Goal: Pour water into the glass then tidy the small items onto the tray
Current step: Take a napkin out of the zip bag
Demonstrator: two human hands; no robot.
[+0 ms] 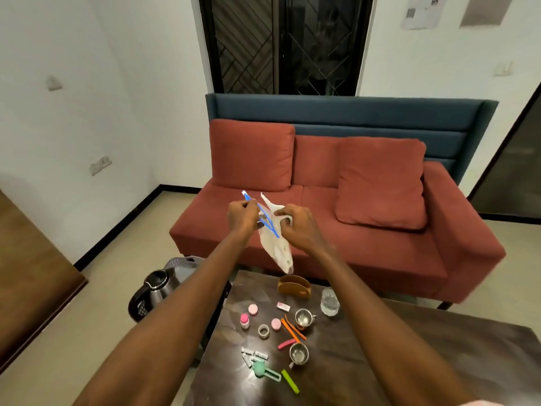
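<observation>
Left hand (241, 215) and right hand (295, 227) gripping plastic bag (278, 250), above table (380, 347)

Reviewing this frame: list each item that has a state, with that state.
Clear zip bag with blue seal: held up, mouth open.
Left hand: gripping bag.
Right hand: gripping bag.
Black and steel kettle: lid closed.
Two steel cups: upright.
Clear glass: upright.

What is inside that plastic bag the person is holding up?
The zip bag, held by the left hand and right hand, is cloudy; pale shapes sag at its bottom, too blurred to identify.
</observation>
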